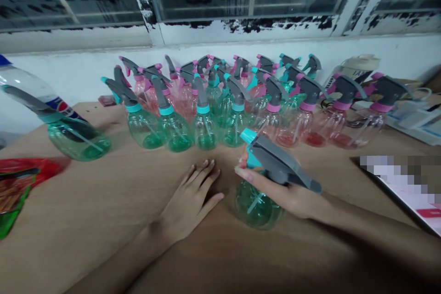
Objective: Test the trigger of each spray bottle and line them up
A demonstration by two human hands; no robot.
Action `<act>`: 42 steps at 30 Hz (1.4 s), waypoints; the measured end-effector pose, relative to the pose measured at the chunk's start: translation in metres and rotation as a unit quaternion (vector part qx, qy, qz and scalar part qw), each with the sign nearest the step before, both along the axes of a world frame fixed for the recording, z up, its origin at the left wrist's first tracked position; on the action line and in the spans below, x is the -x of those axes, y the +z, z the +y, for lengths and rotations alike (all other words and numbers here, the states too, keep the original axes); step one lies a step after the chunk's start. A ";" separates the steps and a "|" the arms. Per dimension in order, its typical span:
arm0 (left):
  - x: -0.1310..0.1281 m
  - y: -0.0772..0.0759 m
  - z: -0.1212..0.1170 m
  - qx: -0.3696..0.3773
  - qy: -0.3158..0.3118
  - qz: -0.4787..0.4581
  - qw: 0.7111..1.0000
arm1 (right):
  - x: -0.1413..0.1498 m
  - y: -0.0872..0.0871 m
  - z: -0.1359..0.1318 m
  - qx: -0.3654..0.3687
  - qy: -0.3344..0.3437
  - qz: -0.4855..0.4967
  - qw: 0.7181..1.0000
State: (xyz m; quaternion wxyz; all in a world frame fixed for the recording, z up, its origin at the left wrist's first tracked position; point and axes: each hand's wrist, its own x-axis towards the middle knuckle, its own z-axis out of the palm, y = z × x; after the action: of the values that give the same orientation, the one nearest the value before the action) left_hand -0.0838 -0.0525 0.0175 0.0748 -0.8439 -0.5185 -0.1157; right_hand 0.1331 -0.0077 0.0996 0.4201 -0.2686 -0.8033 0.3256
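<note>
My right hand (292,195) is wrapped round the neck of a clear green spray bottle (258,211) with a grey and turquoise trigger head. The bottle is upright at the near middle of the table, its nozzle pointing to the upper left. To its left, my left hand (193,197) lies on the tabletop, palm down and fingers stretched out, holding nothing. Just beyond the hands stands a front row of similar bottles: green ones (206,131) with turquoise collars on the left, pink ones (315,126) with pink collars on the right.
More spray bottles crowd behind the front row, near the white wall. At the left are a separate green spray bottle (81,135), a Pepsi bottle (34,85) and a red and green packet (20,188). A partly pixelated flat object (403,188) lies right, below a white container (360,66).
</note>
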 end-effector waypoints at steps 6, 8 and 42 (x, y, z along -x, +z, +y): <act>0.000 0.001 0.000 0.000 -0.003 -0.010 1.000 | -0.002 0.004 0.000 0.001 -0.001 -0.010 1.000; 0.000 0.002 0.000 -0.002 -0.003 -0.011 1.000 | -0.003 0.003 -0.001 0.004 -0.005 -0.033 0.999; -0.002 0.004 0.000 0.014 -0.001 0.014 1.000 | -0.001 0.002 -0.004 -0.024 -0.041 -0.025 0.999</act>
State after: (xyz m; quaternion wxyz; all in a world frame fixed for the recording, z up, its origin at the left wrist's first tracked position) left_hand -0.0821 -0.0530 0.0210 0.0706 -0.8470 -0.5179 -0.0966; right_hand 0.1341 -0.0116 0.1015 0.4193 -0.2994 -0.8092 0.2822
